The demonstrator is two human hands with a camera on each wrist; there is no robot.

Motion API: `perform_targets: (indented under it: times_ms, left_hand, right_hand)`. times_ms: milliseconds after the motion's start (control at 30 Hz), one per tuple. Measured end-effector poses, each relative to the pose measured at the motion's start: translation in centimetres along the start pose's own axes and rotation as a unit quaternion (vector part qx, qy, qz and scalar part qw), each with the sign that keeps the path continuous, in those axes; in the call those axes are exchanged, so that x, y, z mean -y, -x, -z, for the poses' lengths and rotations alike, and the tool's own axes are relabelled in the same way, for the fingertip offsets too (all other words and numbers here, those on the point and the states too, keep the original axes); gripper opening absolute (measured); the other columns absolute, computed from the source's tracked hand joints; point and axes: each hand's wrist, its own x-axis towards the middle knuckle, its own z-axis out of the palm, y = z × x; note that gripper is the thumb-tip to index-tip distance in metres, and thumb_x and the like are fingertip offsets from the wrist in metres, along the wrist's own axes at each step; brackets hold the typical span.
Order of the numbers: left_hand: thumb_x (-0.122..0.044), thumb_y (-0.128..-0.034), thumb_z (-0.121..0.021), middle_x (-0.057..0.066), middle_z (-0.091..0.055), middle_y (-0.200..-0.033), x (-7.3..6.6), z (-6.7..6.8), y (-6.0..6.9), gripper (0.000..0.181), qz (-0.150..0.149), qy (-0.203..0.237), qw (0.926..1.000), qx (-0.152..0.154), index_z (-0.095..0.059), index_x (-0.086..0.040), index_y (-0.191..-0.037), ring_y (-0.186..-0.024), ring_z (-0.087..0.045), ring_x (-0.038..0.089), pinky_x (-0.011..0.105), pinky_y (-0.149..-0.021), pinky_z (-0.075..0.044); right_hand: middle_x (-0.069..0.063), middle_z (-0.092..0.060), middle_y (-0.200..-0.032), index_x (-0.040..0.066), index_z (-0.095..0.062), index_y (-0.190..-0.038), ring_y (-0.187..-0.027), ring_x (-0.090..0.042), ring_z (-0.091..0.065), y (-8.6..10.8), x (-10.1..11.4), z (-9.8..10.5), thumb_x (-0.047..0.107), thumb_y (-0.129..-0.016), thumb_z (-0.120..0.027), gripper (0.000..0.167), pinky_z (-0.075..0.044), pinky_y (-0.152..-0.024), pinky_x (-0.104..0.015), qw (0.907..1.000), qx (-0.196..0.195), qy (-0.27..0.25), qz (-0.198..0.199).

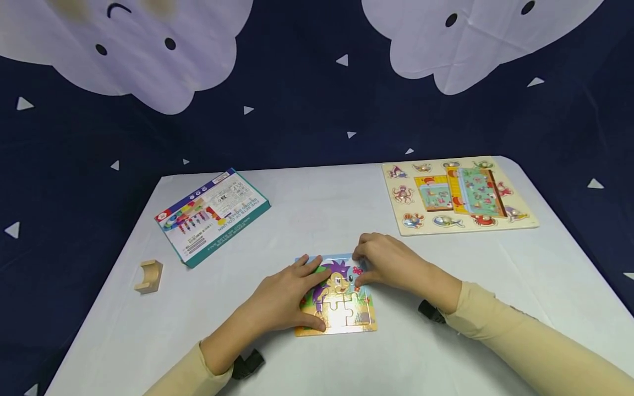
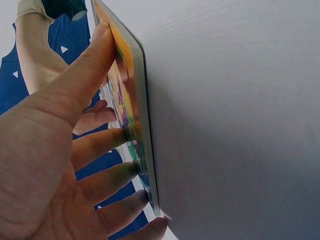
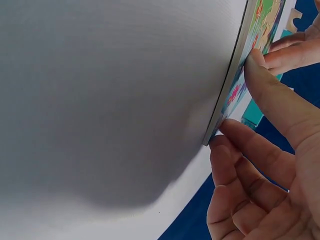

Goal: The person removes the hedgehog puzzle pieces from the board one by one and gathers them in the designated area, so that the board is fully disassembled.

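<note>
Left hand (image 1: 283,297) spread over puzzle (image 1: 343,297), right hand (image 1: 388,263) curled round its corner — box (image 1: 212,217), block (image 1: 151,276), animal board (image 1: 428,218) apart

The head view is looking forward and down at the tabletop (image 1: 337,214) from well above. Both wrist views are facing the puzzle (image 1: 342,319) nearly edge-on, low and very near; all three are sharing it, the left hand (image 1: 282,297) and the right hand (image 1: 391,261).

In the head view we see the desk (image 1: 322,214) brightly lit, with whitish glare across the lower half of the puzzle (image 1: 342,300). In both wrist views we find it greyer, with broad, soft-edged shadows beside the puzzle.
</note>
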Motion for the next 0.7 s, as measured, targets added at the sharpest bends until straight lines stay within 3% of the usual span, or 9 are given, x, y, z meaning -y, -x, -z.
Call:
perform_targets:
  times_ms: [300, 533, 700]
  left_hand:
    - [-0.069, -0.0729, -0.09, 0.007, -0.037, -0.175, 0.0, 0.1, -0.1, 0.103, 0.004, 0.008, 1.0, 0.004, -0.054, -0.026, -0.16, -0.162, -0.035, 0.038, 0.071, -0.103, -0.055]
    - [-0.068, -0.0731, -0.09, 0.007, -0.037, -0.175, 0.1, 0.0, -0.1, 0.103, 0.002, 0.015, 0.9999, 0.005, -0.054, -0.025, -0.16, -0.162, -0.035, 0.039, 0.072, -0.102, -0.055]
    - [-0.068, -0.073, -0.091, 0.007, -0.037, -0.174, 0.1, 0.0, -0.1, 0.103, 0.001, 0.016, 0.9999, 0.002, -0.054, -0.025, -0.159, -0.162, -0.035, 0.039, 0.072, -0.102, -0.055]
  right_hand:
    - [0.003, -0.064, -0.093, 0.012, -0.072, -0.095, -0.08, -0.009, -0.053, -0.8, -0.4, 0.4, 0.037, -0.071, -0.101, 0.045, -0.053, -0.078, -0.031, 0.9978, 0.041, -0.048, -0.02]
    - [0.001, -0.058, -0.09, 0.012, -0.065, -0.09, -0.081, -0.012, -0.049, -2.2, -1.0, 0.8, 0.034, -0.07, -0.103, 0.048, -0.045, -0.074, -0.026, 0.9882, 0.11, -0.094, -0.049]
    - [0.0, -0.058, -0.09, 0.013, -0.065, -0.091, -0.081, -0.013, -0.05, -2.7, -1.3, 0.8, 0.033, -0.068, -0.103, 0.049, -0.045, -0.074, -0.026, 0.9839, 0.126, -0.11, -0.063]
